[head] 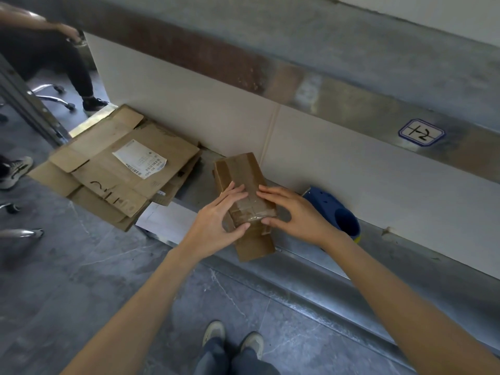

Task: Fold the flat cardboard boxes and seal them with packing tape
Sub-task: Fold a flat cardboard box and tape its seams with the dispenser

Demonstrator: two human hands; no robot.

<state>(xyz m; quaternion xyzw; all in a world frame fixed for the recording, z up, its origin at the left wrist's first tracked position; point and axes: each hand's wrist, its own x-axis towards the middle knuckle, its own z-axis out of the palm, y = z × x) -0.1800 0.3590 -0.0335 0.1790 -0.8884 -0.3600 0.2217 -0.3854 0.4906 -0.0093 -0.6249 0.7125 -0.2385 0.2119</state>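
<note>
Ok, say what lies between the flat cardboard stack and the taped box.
Head view: bare grey ledge between the flat cardboard stack and the taped box; a white sheet lies nearer the camera.

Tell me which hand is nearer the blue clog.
Right. The right hand presses the taped box just beside the blue clog; the left hand presses the box's other side, farther from it.

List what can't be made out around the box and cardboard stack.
Head view only.
- Small box top seam: covered by left hand and right hand.
- Shipping label on flat cardboard stack: print too small, blurred.
- Stack's sheet count: lower sheets hidden under the top one.
- Blue shoe: partly behind right hand.
- Seated person: cut off by top-left edge.
</note>
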